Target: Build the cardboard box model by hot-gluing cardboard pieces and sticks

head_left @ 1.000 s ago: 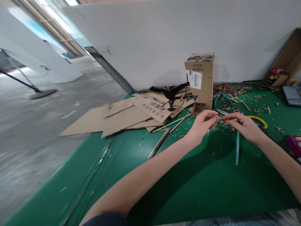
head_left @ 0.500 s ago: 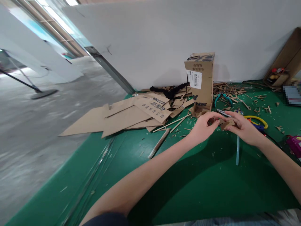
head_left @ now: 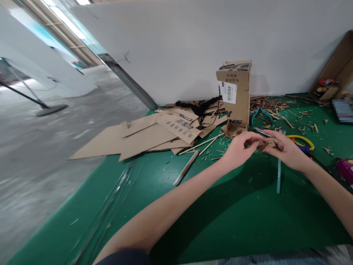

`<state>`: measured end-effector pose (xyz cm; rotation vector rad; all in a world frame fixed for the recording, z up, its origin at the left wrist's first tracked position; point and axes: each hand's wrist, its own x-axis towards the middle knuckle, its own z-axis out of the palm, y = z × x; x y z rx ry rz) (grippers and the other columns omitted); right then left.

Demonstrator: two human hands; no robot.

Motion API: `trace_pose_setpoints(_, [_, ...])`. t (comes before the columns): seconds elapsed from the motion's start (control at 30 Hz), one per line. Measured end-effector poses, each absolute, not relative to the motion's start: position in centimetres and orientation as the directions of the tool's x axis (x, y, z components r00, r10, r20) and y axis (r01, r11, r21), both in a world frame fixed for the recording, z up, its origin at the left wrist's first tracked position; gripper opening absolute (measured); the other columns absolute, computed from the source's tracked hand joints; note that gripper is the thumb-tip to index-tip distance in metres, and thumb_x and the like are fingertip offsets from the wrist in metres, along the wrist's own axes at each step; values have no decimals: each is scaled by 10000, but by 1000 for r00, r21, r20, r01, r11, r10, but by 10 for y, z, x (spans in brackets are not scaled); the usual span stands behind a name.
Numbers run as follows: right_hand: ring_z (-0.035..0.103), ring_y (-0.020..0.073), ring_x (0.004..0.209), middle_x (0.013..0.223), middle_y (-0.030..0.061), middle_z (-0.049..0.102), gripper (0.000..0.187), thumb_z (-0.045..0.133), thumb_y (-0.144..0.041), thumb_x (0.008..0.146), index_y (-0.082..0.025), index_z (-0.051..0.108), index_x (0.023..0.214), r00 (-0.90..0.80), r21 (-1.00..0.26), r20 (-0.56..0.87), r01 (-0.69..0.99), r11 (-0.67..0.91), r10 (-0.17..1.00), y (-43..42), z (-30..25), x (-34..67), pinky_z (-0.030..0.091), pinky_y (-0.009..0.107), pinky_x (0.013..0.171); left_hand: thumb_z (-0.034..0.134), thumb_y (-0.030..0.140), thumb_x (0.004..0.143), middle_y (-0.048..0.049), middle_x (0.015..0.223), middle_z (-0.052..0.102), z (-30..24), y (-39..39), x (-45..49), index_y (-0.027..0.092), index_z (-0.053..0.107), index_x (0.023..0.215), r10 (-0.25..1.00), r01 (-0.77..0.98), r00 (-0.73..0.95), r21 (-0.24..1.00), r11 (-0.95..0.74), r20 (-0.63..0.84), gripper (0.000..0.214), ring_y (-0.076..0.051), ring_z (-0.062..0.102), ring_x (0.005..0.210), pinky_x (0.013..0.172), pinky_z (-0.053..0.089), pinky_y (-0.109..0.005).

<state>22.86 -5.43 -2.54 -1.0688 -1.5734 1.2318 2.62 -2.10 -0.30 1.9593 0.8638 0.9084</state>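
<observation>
A small folded piece of cardboard [head_left: 266,146] is pinched between both my hands, above the green table [head_left: 220,228]. My left hand [head_left: 240,148] grips its left side between thumb and fingers. On the right side, my right hand [head_left: 286,150] is closed on the same piece, its thumb along the near edge. Fingers cover part of the cardboard. Just behind the fingers lies a grey metal tool [head_left: 261,132], mostly hidden. A translucent bluish stick [head_left: 278,176] rests below my right hand. Beyond stands a tall cardboard box [head_left: 238,97] with a white label.
Flat cardboard sheets [head_left: 149,138] lie at left, overhanging the table edge. Near them are thin wooden sticks [head_left: 202,143] and a pale strip [head_left: 186,168]. Teal-handled pliers [head_left: 261,115], a yellow-handled tool [head_left: 303,140], a purple object [head_left: 345,170] and cardboard scraps [head_left: 271,105] sit behind and right.
Almost nothing differs. Both hands stay on the cardboard piece, with only a very slight shift of the fingers.
</observation>
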Motion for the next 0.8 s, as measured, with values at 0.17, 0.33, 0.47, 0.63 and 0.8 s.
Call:
trace_pose_setpoints(0.17, [695,234,1100,1321,120,650,594,665,-297,861,-253,439,1408,-288,-983,88,127,129,953,-55,-24,228,553,466,1008,533,160,919,-59,970,701,-4,-21,27,197,704,1038,807,235,517,860,-454,285,212,-159,632,837,697,486,-270])
trace_pose_setpoints(0.33, [696,243,1100,1320,121,650,584,668,-305,858,-252,461,1401,-276,-980,105,135,147,955,-55,-25,228,563,461,992,530,151,918,-68,963,708,-5,-21,27,184,704,1046,804,232,522,859,-456,285,219,-164,633,840,701,486,-278])
trace_pose_setpoints(0.47, [704,245,1074,1264,102,676,569,660,-313,860,-271,484,1399,-274,-972,117,164,166,955,-55,-24,228,566,471,988,527,157,921,-72,981,715,-5,-21,27,181,705,1056,801,227,528,862,-454,283,224,-164,635,836,698,488,-280])
trace_pose_setpoints(0.63, [710,245,1042,1240,98,685,561,660,-313,853,-272,498,1389,-265,-970,127,170,176,956,-54,-25,228,572,482,972,527,165,925,-71,997,727,-6,-21,28,183,710,1055,800,217,529,866,-451,284,225,-160,641,820,685,482,-273])
trace_pose_setpoints(0.8, [700,243,1069,1234,93,689,541,671,-324,846,-269,523,1364,-245,-962,151,186,200,958,-53,-31,228,582,461,962,541,163,917,-62,966,722,-7,-23,28,203,720,1044,811,231,495,853,-469,312,223,-167,644,835,686,476,-271])
